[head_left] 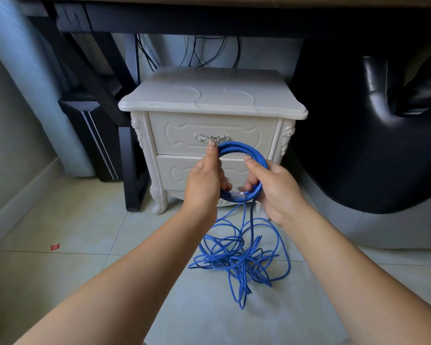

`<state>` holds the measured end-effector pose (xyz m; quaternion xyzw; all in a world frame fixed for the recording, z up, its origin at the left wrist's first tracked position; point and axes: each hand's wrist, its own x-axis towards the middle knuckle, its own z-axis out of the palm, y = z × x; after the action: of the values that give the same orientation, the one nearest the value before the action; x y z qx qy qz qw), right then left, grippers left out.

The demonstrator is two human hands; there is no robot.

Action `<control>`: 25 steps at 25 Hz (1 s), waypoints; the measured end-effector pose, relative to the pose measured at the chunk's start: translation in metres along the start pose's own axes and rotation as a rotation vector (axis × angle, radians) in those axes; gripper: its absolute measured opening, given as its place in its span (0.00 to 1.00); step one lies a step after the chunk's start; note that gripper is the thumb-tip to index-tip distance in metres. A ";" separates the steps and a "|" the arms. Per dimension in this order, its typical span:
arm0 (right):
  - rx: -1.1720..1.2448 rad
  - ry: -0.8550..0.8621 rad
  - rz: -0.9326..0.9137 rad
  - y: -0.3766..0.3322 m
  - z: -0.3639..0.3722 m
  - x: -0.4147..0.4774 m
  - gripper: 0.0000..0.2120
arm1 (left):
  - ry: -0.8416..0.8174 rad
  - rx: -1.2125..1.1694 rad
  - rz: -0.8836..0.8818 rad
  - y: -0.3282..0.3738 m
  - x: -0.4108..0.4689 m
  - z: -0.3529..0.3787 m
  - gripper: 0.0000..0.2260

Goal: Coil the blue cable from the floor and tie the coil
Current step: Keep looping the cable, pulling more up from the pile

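Note:
A round coil of blue cable (241, 149) is held up in front of a white nightstand. My left hand (204, 180) grips the coil's left side, thumb pointing up along it. My right hand (274, 188) grips the right side, fingers curled through the ring. A clear plug end (237, 194) lies at the bottom of the coil between both hands. From the coil a strand hangs down to a loose tangle of blue cable (239, 257) on the tiled floor just below my hands.
The white nightstand (212, 100) with two drawers stands close behind the coil. A black desk leg (132, 170) rises to its left and a black leather chair (383, 125) fills the right. A small red scrap (55, 247) lies on the floor at left.

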<state>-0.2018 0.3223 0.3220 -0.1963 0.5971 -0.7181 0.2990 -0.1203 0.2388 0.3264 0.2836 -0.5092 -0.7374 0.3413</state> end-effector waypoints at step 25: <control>-0.919 -0.108 -0.265 -0.006 -0.003 0.004 0.12 | -0.355 0.768 0.169 0.015 0.008 -0.023 0.20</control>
<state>-0.2073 0.3226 0.3265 -0.4195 0.8060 -0.4005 0.1181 -0.1046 0.2159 0.3328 0.2161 -0.8190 -0.5012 0.1772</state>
